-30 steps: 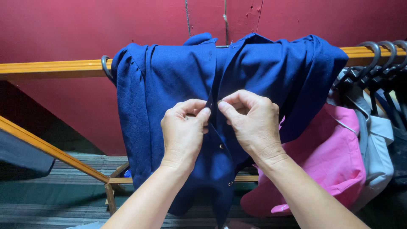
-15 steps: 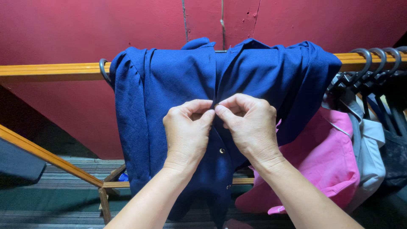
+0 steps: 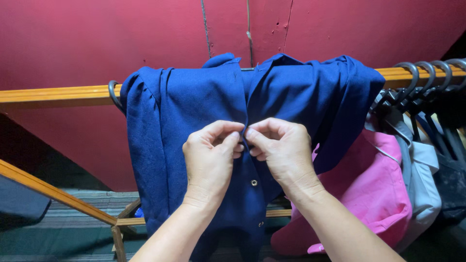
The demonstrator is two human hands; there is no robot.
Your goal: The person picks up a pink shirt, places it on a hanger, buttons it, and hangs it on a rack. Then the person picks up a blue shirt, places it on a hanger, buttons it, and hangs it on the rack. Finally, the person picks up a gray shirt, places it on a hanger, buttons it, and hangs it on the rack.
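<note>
Red wall behind, a wooden rail (image 3: 53,94) carries a blue shirt (image 3: 194,106) so its front faces out. Left hand (image 3: 211,157) and right hand (image 3: 281,150) each close a pinching grip on the shirt's front edges at centre, pressing them together above a metal snap (image 3: 254,183); pink clothing (image 3: 374,194) hangs at 4 o'clock.

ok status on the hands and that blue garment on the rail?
Left hand and right hand both pinching the front edge of the blue garment. Garment hangs on the wooden rail. Snap below visible. Pink garment alongside, not obstructing.

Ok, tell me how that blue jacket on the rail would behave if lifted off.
The blue jacket would probably go floppy: it drapes in soft folds over the wooden rail. It looks fairly thick, so likely moderately heavy. Where the left hand and right hand pinch its front edges, the cloth bunches easily.
</note>
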